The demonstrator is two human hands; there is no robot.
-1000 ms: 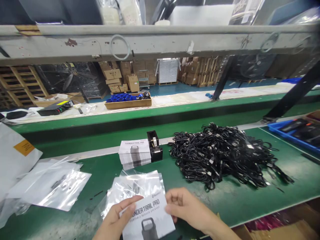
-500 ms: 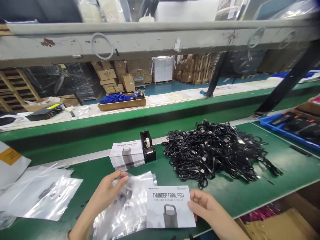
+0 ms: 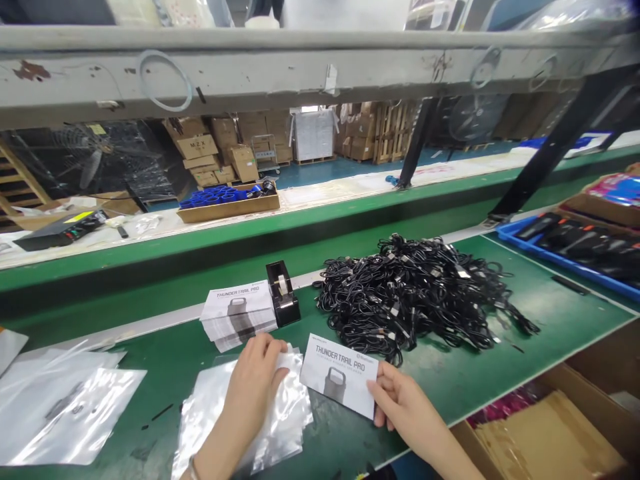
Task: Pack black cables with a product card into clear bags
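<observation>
My right hand [image 3: 400, 400] pinches the right edge of a printed manual [image 3: 340, 377], marked "THUNDER TRAIL PRO" with a speaker picture. The manual is held tilted just right of a pile of clear plastic bags [image 3: 285, 427]. Over the top edge of that pile, my left hand [image 3: 257, 373] has its fingers bent around a bag's edge; its fingertips are partly hidden. Behind it stands a stack of the same manuals [image 3: 235, 313], beside a black tape dispenser [image 3: 283, 293].
A large heap of black cables [image 3: 410, 300] lies right of centre. More plastic bags [image 3: 75, 413] lie at left. A blue tray [image 3: 560, 250] of black items sits at far right. Below the bench's right edge is a cardboard box [image 3: 550, 433]. A shelf beam [image 3: 300, 73] crosses above.
The view has shifted a little right. My left hand has turned and come down over the bags, reaching farther over their top edge. The manual has lifted off the bags and tilted.
</observation>
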